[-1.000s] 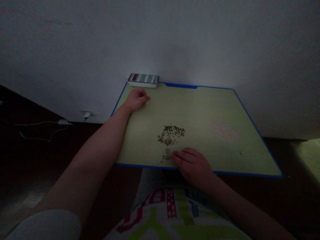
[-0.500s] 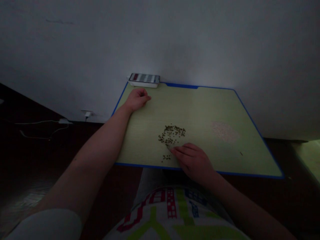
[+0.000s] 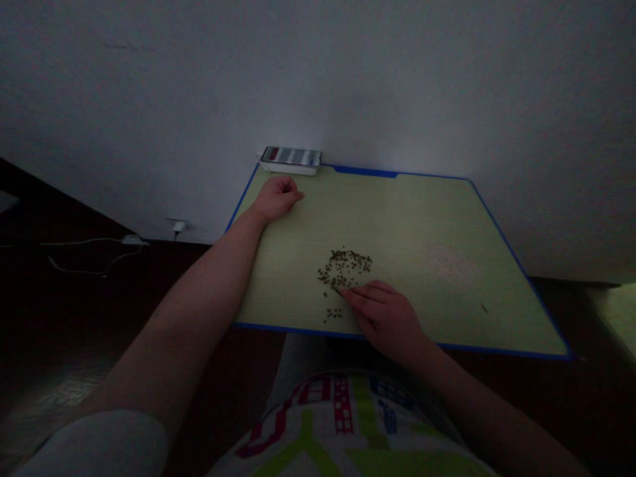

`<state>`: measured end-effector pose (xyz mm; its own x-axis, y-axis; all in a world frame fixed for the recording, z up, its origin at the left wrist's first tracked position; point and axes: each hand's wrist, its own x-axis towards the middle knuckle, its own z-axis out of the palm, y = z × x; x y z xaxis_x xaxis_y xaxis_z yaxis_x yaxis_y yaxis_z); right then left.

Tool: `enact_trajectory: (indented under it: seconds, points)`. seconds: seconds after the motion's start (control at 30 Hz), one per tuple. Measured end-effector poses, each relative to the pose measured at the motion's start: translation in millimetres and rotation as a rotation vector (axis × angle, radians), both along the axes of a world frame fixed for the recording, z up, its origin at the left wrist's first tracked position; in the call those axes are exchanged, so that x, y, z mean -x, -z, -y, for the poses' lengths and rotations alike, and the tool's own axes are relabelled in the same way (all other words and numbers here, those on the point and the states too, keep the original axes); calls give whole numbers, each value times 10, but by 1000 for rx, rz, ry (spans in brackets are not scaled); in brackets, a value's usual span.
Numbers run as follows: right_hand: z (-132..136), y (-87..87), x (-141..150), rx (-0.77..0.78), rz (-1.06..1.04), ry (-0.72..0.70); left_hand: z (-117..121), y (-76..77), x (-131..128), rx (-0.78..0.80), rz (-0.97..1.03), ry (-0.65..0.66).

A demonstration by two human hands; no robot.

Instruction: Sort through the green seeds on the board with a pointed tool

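Note:
A heap of small dark green beans (image 3: 346, 268) lies near the middle of a light green board with a blue rim (image 3: 397, 218). A few stray beans (image 3: 333, 313) sit closer to the front edge. My right hand (image 3: 383, 317) lies flat on the board, fingers stretched out, fingertips touching the heap's near edge. My left hand (image 3: 276, 197) rests curled in a loose fist at the board's far left corner, with nothing visible in it. A faint pale patch of small grains (image 3: 451, 262) lies to the right of the beans.
A phone on a white block (image 3: 291, 159) stands against the white wall at the board's far left corner. A charger and cable (image 3: 129, 241) lie on the dark floor to the left. The room is dim. My patterned clothing (image 3: 342, 424) fills the bottom.
My right hand has slid forward from the front edge up to the bean heap, pushing some beans with it and leaving a few behind. My left hand has stayed put.

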<state>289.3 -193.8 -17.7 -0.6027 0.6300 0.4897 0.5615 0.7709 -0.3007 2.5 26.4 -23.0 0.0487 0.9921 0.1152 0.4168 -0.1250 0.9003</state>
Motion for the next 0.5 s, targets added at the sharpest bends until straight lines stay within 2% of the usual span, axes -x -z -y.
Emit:
enact_trajectory:
  seconds: [0.2,0.37,0.5]
  points:
    - [5,8,-15,-7,5,-117,13,-15,-9,-5,-17,1]
    - [87,-7,-91,-36,-13,-88,55,-71,-38,2,-14,-11]
    - [153,-5,-107,-86,4,-117,81,-107,-53,11,-11,-25]
